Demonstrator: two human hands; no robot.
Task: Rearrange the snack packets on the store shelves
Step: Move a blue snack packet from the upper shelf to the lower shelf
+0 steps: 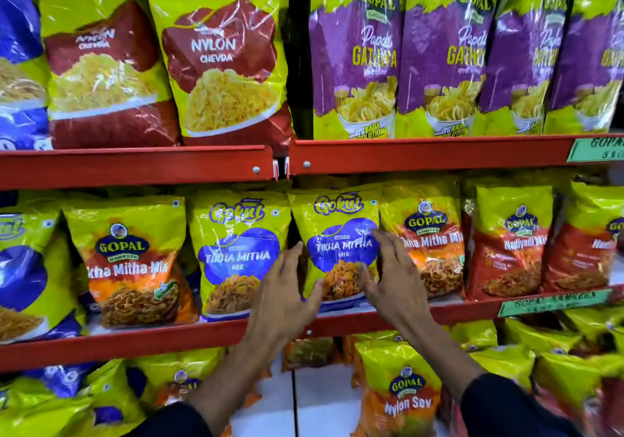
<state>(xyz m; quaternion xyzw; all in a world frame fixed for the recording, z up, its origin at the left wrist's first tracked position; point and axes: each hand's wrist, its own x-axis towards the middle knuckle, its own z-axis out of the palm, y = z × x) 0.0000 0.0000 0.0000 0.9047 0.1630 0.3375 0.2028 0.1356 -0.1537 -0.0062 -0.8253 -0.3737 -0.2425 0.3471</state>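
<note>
A yellow and blue Gokul Tikha Mitha Mix packet point(339, 234) stands upright on the middle red shelf point(135, 343). My left hand point(285, 298) is at its left edge and my right hand point(391, 278) at its right edge, fingers spread, flanking it; whether they touch it is unclear. A second Gokul Tikha Mitha Mix packet point(238, 251) stands just to the left. Gopal Tikha Mitha Mix packets stand at the left point(131, 261) and right point(427, 237) of these two.
The top shelf point(422, 154) carries Nylon Chevda packets point(219, 62) and purple Papdi Gathiya packets point(358, 55). Red Gopal packets point(513, 244) fill the middle shelf's right end. Below stand a Gopal Nylon Sev packet point(401, 392) and more yellow packets point(526, 352).
</note>
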